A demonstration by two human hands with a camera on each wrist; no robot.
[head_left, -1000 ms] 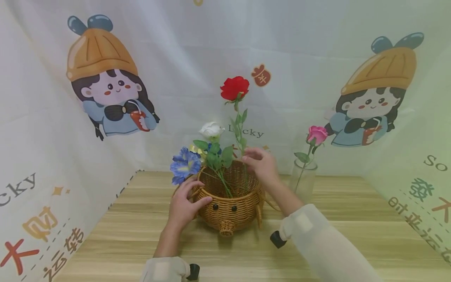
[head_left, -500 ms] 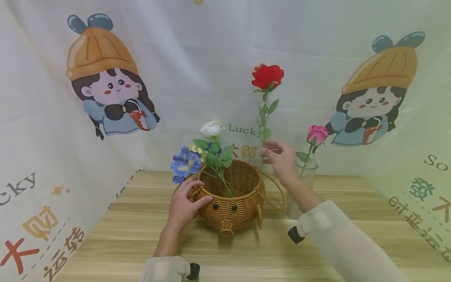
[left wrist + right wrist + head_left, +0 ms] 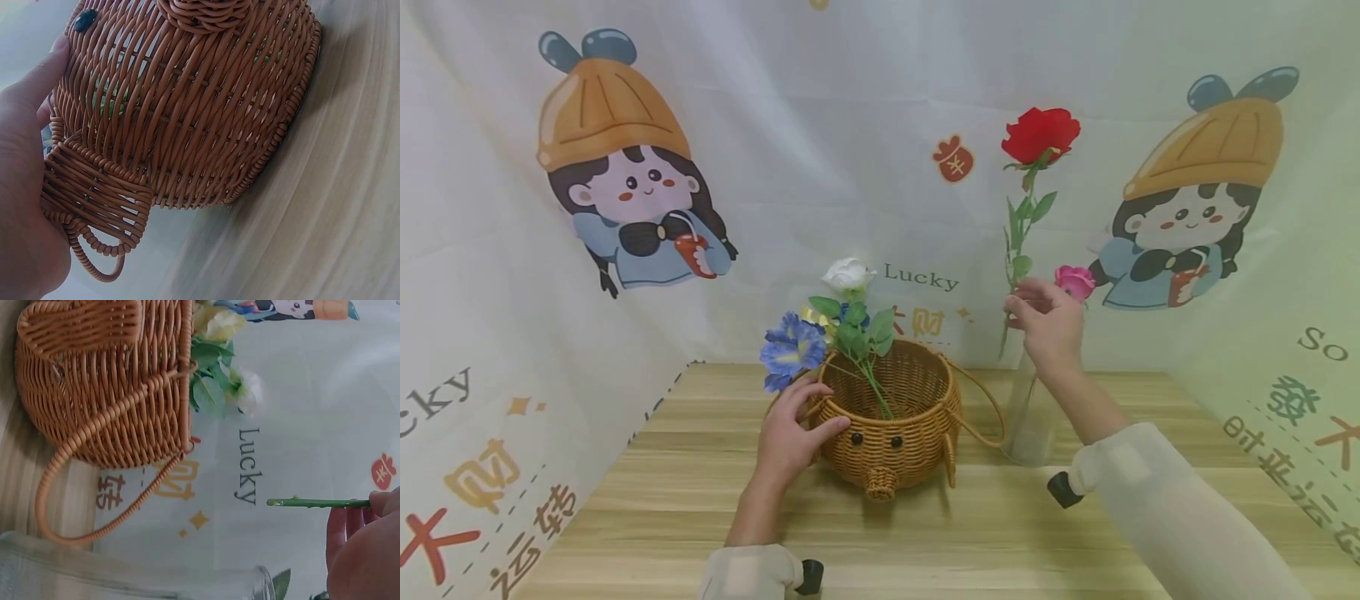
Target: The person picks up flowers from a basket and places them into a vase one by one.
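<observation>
The right hand (image 3: 1051, 329) pinches the green stem (image 3: 319, 503) of the red rose (image 3: 1042, 136) between its thumb and fingers. The red rose is up in the air, bloom at the top. The cut end of its stem pokes out below the fingers and touches nothing.

The left hand (image 3: 790, 425) holds the brown basket (image 3: 917, 458) by its left side. Its thumb presses on the front, near one black eye (image 3: 857, 438), and its fingers bend over the edge.

The basket looks like a little pig with a round snout (image 3: 880, 483). It sits on the wood table (image 3: 655, 500). A white rose (image 3: 847, 275), a blue flower (image 3: 793, 343) and a yellow flower (image 3: 219, 324) lean out of it on the left. Its loop handle (image 3: 992, 408) sticks out on the right, near a clear glass vase (image 3: 1028, 429).

The pink rose (image 3: 1075, 282) peeks out behind the right hand. That hand covers the top of the vase, so I can't quite tell how the pink rose sits there.

Behind it all hangs a pale cloth (image 3: 820, 150) with two girls in orange hats.
</observation>
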